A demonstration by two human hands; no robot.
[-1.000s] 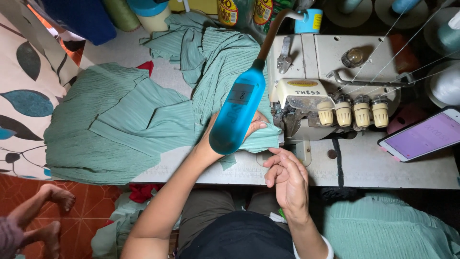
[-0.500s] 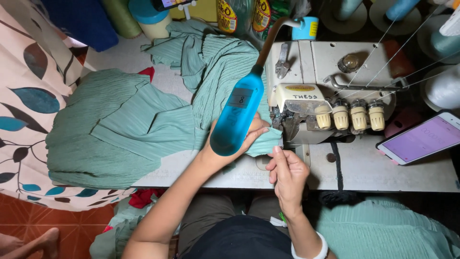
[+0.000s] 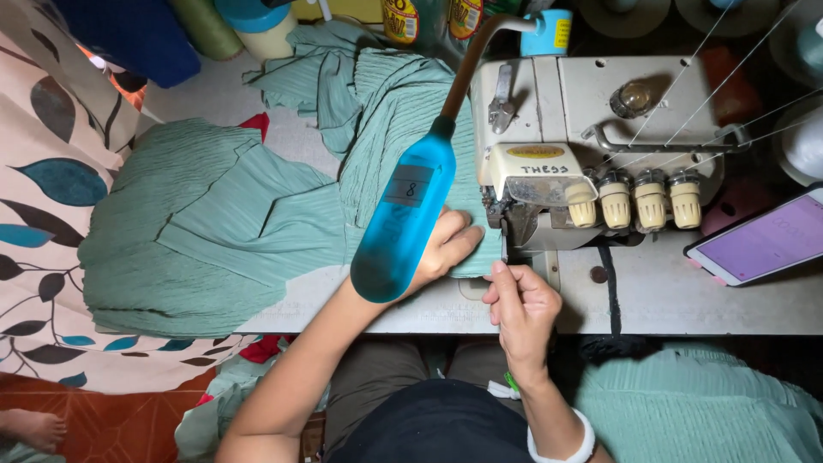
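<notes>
The right hand [image 3: 520, 309] is seen nearest, at the front edge of the desk [image 3: 686, 300], fingers pinched together just below the machine's foot; whether thread or cloth edge is pinched cannot be told. Against the frame of half a second ago it has been shifted slightly towards the machine. The left hand [image 3: 446, 249] is laid flat, fingers together, pressing the green pleated cloth [image 3: 214, 231] against the foot; its place is unchanged. The cloth is spread leftwards across the desk and bunched farther back beside the machine. The left wrist and part of the cloth are hidden by a blue lamp head [image 3: 401, 219] on a bent arm. Behind lies the cream overlock machine [image 3: 591, 146] with three knobs. A tablet [image 3: 763, 240] with a lilac screen lies to its right.
</notes>
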